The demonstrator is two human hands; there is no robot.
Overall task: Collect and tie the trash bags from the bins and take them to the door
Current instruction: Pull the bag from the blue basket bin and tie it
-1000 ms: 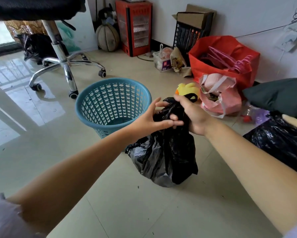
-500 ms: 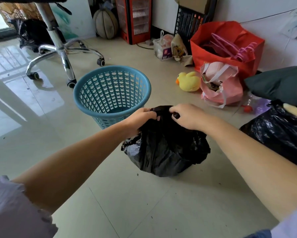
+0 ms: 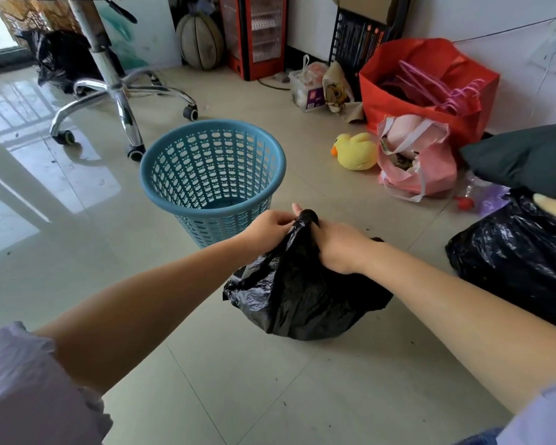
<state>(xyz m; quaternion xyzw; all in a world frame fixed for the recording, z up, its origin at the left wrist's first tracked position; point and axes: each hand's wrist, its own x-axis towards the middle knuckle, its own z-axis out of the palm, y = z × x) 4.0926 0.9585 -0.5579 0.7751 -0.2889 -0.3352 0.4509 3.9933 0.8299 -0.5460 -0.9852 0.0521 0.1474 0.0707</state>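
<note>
Trash bag [image 3: 302, 293] on floor, neck gathered; left hand [image 3: 268, 231] and right hand [image 3: 337, 248] both clench it (bin [image 3: 212, 175] emptied). Cinch knot tight, low.

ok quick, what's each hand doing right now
Left hand: fingers curled, gripping the gathered top of the black bag.
Right hand: fingers curled, gripping the same bag top from the other side.
</note>
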